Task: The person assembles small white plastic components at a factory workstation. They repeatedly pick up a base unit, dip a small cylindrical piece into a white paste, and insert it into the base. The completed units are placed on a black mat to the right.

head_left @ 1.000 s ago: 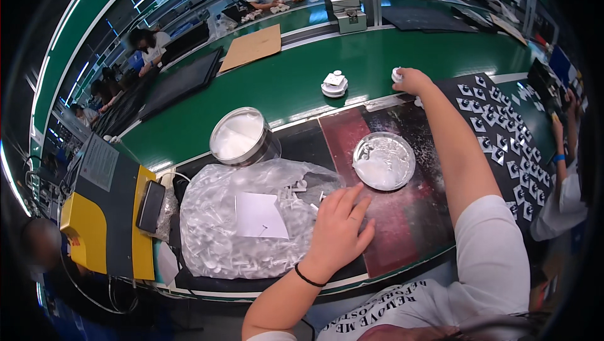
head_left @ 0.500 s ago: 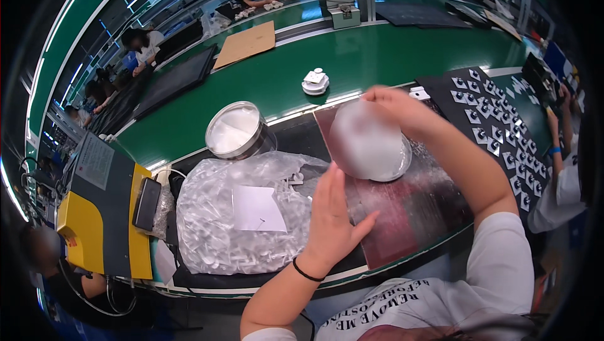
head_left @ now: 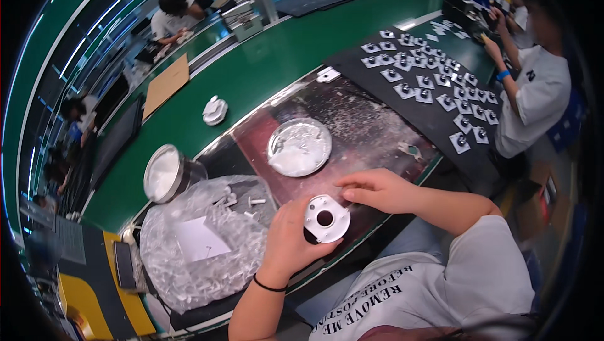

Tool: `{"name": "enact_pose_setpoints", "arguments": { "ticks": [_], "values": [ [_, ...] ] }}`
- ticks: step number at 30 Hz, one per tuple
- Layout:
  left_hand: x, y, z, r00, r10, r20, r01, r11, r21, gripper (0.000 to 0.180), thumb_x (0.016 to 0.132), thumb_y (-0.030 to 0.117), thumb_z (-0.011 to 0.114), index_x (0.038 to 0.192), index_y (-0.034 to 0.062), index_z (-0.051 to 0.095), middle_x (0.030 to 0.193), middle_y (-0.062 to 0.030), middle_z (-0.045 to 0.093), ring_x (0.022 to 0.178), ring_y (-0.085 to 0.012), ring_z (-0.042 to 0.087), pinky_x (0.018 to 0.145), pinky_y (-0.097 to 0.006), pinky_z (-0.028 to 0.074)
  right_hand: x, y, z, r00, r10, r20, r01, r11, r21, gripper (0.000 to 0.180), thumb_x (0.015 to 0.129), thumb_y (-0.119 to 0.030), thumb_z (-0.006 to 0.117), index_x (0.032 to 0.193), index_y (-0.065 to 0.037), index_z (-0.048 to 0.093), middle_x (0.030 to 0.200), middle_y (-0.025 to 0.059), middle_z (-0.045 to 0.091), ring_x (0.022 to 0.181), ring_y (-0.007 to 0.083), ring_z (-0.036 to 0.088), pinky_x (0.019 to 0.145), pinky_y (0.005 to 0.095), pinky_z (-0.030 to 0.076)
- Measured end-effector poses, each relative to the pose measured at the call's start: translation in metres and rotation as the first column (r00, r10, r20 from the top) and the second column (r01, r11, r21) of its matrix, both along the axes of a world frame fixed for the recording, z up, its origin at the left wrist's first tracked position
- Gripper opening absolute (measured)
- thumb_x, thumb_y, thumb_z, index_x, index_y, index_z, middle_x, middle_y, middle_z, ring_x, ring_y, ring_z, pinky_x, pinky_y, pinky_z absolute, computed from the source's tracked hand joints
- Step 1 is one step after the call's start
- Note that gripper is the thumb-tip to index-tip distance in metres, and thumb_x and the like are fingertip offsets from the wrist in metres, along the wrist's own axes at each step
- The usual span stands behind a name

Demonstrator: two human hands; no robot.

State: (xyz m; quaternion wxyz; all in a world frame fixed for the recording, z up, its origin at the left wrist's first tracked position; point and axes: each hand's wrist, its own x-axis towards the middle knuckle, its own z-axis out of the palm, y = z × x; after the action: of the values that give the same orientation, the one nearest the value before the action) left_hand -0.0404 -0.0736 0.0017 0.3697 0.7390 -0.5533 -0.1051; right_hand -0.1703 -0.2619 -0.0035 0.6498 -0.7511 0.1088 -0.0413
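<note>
My left hand (head_left: 288, 241) grips a white round plastic part (head_left: 338, 226) by its edge. The part has a dark central hole and several small holes around it. My right hand (head_left: 377, 190) is beside its upper right edge, with the thumb and fingertips drawn close together. Anything between those fingertips is too small to make out. Beyond my hands, a shallow round dish (head_left: 322, 141) with crumpled whitish material sits on the reddish, worn board (head_left: 371, 121). Left of my left hand lies a clear plastic bag (head_left: 236, 250) full of small white parts, with a paper slip (head_left: 200, 238) on it.
A round metal tin (head_left: 184, 174) stands behind the bag. More white parts (head_left: 215, 110) rest on the green work surface (head_left: 264, 58). At right, a black mat (head_left: 371, 80) carries rows of small white pieces; a co-worker (head_left: 535, 83) sits beyond it. A yellow-and-grey machine (head_left: 104, 278) stands at left.
The view has turned to the right. My left hand, open before, now holds the white round part. My right hand has left the blurred white round thing over the dish and come down toward me.
</note>
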Motion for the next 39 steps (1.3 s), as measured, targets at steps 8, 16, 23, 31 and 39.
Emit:
{"name": "enact_pose_setpoints", "arguments": {
  "ticks": [8, 16, 23, 31, 39],
  "values": [
    [-0.004, -0.005, -0.01, 0.99, -0.038, 0.136, 0.021, 0.992, 0.123, 0.078, 0.058, 0.033, 0.081, 0.118, -0.0053, 0.049, 0.119, -0.0247, 0.054, 0.113, -0.0399, 0.048, 0.099, -0.044, 0.036, -0.109, -0.061, -0.008, 0.822, -0.424, 0.379, 0.535, 0.35, -0.769, 0.026, 0.076, -0.013, 0.064, 0.101, -0.005, 0.062, 0.105, 0.0104, 0.06, 0.102, 0.0296, 0.053, 0.09, 0.0389, 0.04],
    [-0.006, -0.002, -0.01, 0.982, -0.079, 0.174, 0.047, 0.983, 0.178, 0.084, 0.055, 0.031, 0.084, 0.123, -0.0017, 0.046, 0.125, -0.0251, 0.049, 0.12, -0.0404, 0.044, 0.102, -0.045, 0.033, -0.168, -0.073, -0.023, 0.682, -0.718, 0.141, 0.345, 0.145, -0.927, 0.052, 0.084, -0.038, 0.061, 0.127, -0.01, 0.051, 0.142, 0.0227, 0.031, 0.134, 0.0371, 0.025, 0.107, 0.0459, 0.02],
    [-0.005, -0.002, -0.011, 0.983, -0.071, 0.172, 0.046, 0.988, 0.148, 0.083, 0.056, 0.031, 0.084, 0.122, -0.0021, 0.046, 0.123, -0.023, 0.05, 0.118, -0.0397, 0.045, 0.101, -0.044, 0.035, -0.16, -0.082, -0.034, 0.74, -0.654, 0.158, 0.29, 0.098, -0.952, 0.051, 0.082, -0.037, 0.064, 0.124, -0.009, 0.053, 0.135, 0.0223, 0.04, 0.129, 0.0348, 0.034, 0.105, 0.0468, 0.024],
    [-0.006, -0.002, -0.01, 0.993, -0.03, 0.114, 0.018, 0.994, 0.109, 0.078, 0.058, 0.033, 0.081, 0.119, -0.003, 0.048, 0.118, -0.0234, 0.053, 0.115, -0.0399, 0.046, 0.099, -0.045, 0.035, -0.133, -0.063, -0.029, 0.766, -0.52, 0.377, 0.614, 0.423, -0.666, 0.027, 0.081, -0.008, 0.064, 0.107, -0.004, 0.056, 0.098, 0.0127, 0.061, 0.095, 0.0229, 0.059, 0.082, 0.0332, 0.044],
    [-0.002, 0.002, -0.009, 0.996, 0.005, 0.089, -0.011, 0.998, 0.061, 0.08, 0.058, 0.039, 0.081, 0.118, -0.0023, 0.048, 0.115, -0.023, 0.053, 0.114, -0.0396, 0.046, 0.097, -0.045, 0.035, -0.025, 0.001, -0.002, 0.988, -0.143, 0.066, 0.127, 0.972, 0.198, 0.017, 0.09, -0.013, 0.061, 0.101, -0.002, 0.057, 0.084, 0.0017, 0.061, 0.076, 0.0058, 0.056, 0.067, 0.02, 0.045]
  ]
}}
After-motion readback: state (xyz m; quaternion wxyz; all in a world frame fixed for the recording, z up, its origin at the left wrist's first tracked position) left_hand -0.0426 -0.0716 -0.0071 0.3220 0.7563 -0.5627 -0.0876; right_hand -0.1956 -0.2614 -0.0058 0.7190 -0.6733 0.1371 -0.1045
